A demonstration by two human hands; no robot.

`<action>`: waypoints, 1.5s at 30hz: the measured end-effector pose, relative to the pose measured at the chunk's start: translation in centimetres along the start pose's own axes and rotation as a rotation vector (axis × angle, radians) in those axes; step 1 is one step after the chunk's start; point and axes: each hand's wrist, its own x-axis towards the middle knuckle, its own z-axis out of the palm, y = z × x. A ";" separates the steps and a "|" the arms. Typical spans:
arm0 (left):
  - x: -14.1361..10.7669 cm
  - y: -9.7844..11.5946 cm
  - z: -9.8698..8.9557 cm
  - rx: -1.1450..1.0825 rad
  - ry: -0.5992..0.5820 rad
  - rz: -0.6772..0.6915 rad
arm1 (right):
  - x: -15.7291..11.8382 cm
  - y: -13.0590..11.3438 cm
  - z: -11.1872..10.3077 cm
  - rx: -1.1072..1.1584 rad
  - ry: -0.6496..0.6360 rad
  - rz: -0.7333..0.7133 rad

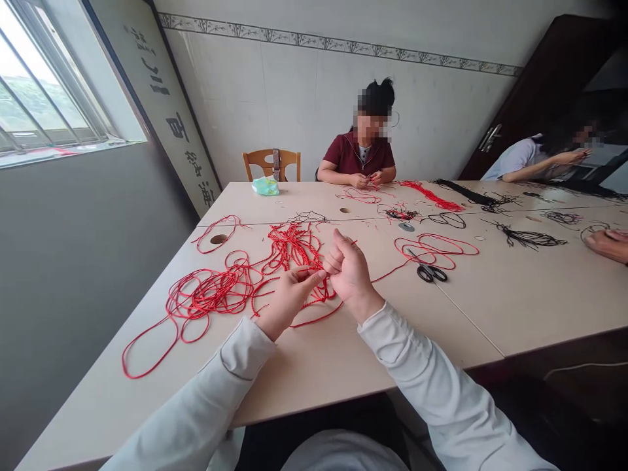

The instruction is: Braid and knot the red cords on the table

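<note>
Close together over the table, both my hands grip a thin red cord. My left hand [289, 297] pinches it between thumb and fingertips. Curled into a fist with the thumb raised, my right hand [349, 268] closes on the cord just to the right. Past my hands lies a bundle of braided red cords [292, 242], partly hidden by them. A loose tangle of smooth red cord [210, 294] spreads out left of my left hand. From near my right hand a red strand runs rightward to a looped red cord [441, 245].
Black-handled scissors [432, 273] lie right of my hands on the pale table [392, 353]. Across sits a person in a dark red top [338, 152], handling cord. Black cord bundles [532, 237], a red bundle [434, 196] and a green-white packet [265, 186] lie farther off. Another person's hand [608, 245] shows at right.
</note>
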 end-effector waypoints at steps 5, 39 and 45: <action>0.1 -0.3 -0.2 -0.014 -0.041 -0.022 | 0.3 -0.1 -0.2 -0.042 0.010 0.039; 1.2 1.4 -4.4 0.061 0.144 -0.030 | 0.7 1.1 -2.4 -1.122 -0.308 -0.276; 1.0 1.6 -4.6 -0.029 0.002 -0.025 | 1.2 1.4 -2.8 -1.001 -0.250 -0.177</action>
